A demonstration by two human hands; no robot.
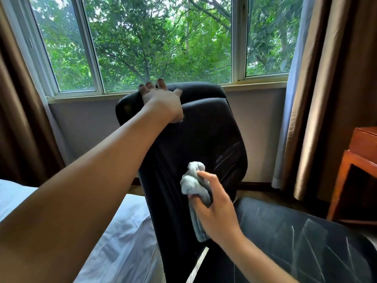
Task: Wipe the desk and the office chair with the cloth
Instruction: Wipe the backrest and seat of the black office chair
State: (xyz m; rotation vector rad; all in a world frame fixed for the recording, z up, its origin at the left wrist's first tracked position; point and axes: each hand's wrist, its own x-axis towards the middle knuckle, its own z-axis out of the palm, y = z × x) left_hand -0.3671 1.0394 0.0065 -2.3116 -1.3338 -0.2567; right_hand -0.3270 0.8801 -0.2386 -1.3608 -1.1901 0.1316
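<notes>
Cloth (192, 185) comes first: I see one small grey cloth, bunched up in my right hand (216, 209), whose fingers curl tight around it. It is held up against the lower front of the backrest of the one black office chair (204, 135), and I cannot tell if it quite touches. My left hand (161, 99) sits on the top edge of the chair back with its fingers spread apart and bent over the top, so it is holding the chair. The chair seat (295, 237) is low on the right and has pale scratch marks on it. I count two hands, one cloth and one chair. The brown wooden desk (359, 160) stands at the far right, well apart from the cloth, and only a corner of it shows. A bed with white sheets (122, 242) is low on the left, just beside the chair. Behind the chair is a big window (163, 48) with green trees outside, and brown curtains (330, 88) hang on both sides.
</notes>
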